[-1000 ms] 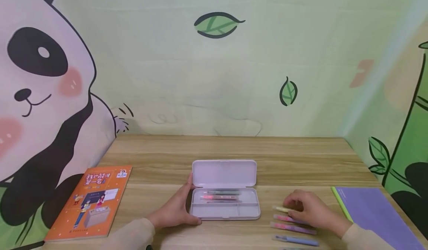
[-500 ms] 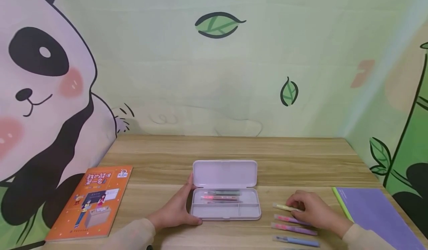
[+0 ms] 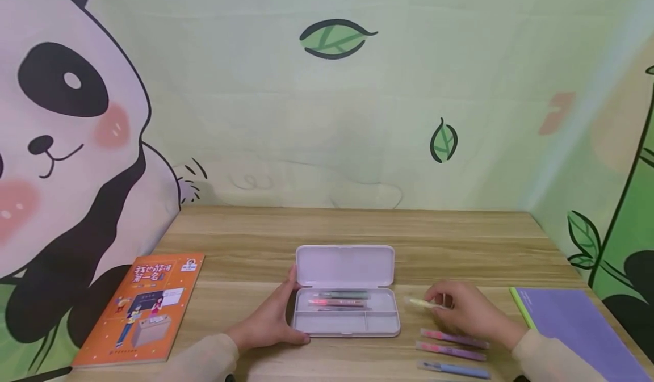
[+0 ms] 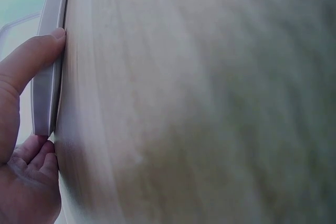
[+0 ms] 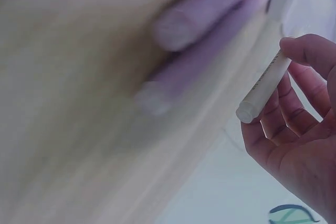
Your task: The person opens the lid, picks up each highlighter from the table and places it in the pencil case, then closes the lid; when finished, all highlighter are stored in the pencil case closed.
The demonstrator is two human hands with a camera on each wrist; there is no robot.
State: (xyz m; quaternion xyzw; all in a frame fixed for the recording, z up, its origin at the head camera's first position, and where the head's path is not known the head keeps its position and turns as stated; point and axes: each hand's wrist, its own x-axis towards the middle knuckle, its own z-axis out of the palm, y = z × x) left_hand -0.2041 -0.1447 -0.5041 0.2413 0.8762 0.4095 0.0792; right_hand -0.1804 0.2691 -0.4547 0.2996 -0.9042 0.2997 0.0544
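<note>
where the lid (image 3: 345, 265) is folded back, head view: the pencil case (image 3: 329, 323) lies at the near middle of the table (image 3: 357, 229), with slim pens (image 3: 339, 302) in its far compartment; a strong push could make them shift.
left hand (image 3: 273, 320), head view: it holds the left end of the case, thumb at the near corner; if this hold becomes weak, the case could slide.
yellow pen (image 3: 420, 301), head view: it is right of the case, pinched in the right hand (image 3: 470, 312), tip pointing left; carried too low, this tip could hit the case wall.
purple pens (image 3: 453, 338), head view: they lie just nearer than the right hand, with the blue pen (image 3: 455, 369) nearer again; the right sleeve (image 3: 552, 359) is close and could roll them.
thumb on case, left wrist view: it presses the near side while bent fingers meet the end; too much pressure could turn the case.
pinched pen, right wrist view: thumb and bent fingers grip it, one end sticking out; such a small hold could let it twist or drop.
</note>
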